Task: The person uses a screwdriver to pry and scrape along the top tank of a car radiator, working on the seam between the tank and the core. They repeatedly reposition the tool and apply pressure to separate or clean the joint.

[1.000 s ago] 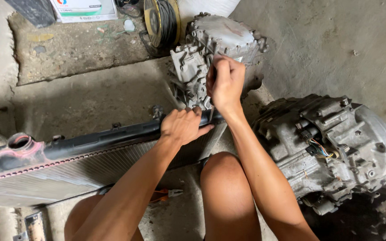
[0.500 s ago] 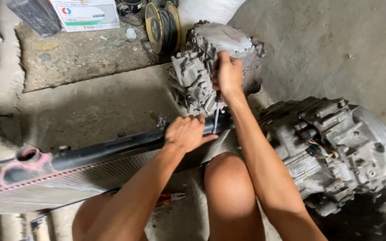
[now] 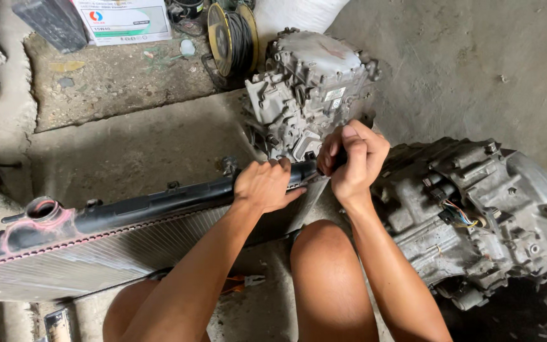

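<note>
A long car radiator [image 3: 115,247] with a black plastic top tank [image 3: 147,206] and a round filler neck [image 3: 42,209] lies across my lap. My left hand [image 3: 264,185] grips the black tank near its right end. My right hand [image 3: 349,161] is closed around the tank's right end, fingers curled; whether it holds a small tool is hidden. Both hands sit just in front of a grey metal gearbox housing [image 3: 305,88].
A second, larger grey gearbox [image 3: 476,215] with coloured wires lies to the right on the concrete floor. A yellow-rimmed cable reel [image 3: 232,35], a white carton [image 3: 125,19] and a white sack [image 3: 292,12] stand at the back. My bare knees are below.
My right hand came down from the upper gearbox housing to the radiator tank's right end. My left hand stayed gripping the tank.
</note>
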Demonstrator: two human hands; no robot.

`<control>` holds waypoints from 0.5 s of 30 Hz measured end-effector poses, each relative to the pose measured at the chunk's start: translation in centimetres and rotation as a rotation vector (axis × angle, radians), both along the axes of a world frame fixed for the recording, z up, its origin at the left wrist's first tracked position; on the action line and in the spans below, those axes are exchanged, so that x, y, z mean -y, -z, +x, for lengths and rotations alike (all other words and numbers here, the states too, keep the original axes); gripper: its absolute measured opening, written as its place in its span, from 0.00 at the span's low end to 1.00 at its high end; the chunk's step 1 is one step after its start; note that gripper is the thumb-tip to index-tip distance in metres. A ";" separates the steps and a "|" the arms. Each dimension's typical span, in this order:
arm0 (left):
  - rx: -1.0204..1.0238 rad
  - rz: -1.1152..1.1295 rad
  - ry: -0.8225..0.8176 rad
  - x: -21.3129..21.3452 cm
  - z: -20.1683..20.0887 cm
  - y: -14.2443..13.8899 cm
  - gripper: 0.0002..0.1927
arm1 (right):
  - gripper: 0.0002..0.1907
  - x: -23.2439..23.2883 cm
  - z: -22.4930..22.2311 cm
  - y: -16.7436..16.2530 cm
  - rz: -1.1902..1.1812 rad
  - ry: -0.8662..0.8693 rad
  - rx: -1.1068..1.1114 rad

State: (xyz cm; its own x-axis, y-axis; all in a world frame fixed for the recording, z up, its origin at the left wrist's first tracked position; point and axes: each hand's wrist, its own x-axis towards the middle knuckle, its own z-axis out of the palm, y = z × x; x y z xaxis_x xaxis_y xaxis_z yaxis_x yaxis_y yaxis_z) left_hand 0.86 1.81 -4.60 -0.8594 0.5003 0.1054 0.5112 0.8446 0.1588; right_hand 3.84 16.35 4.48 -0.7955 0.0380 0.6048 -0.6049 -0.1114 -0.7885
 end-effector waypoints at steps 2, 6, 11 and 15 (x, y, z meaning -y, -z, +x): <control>0.003 -0.007 0.005 0.0 0.0 -0.1 0.41 | 0.20 0.0 0.0 -0.1 0.002 0.005 0.010; -0.034 -0.016 0.007 -0.1 0.0 -0.2 0.41 | 0.20 -0.2 -0.1 0.1 -0.033 0.007 0.010; -0.007 -0.064 -0.005 -0.2 -0.3 0.0 0.44 | 0.20 -0.4 -0.5 0.7 -0.061 -0.038 0.021; -0.009 -0.059 0.009 -0.3 -0.5 0.5 0.44 | 0.21 -0.3 -2.5 0.1 -0.052 -0.061 0.073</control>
State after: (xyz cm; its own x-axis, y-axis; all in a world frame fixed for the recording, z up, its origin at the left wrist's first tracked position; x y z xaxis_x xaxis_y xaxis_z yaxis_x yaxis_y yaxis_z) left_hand 0.36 2.06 -5.15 -0.8543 0.5132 0.0831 0.5196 0.8480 0.1046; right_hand 1.34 16.63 4.33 -0.8389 0.0176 0.5441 -0.5372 -0.1883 -0.8222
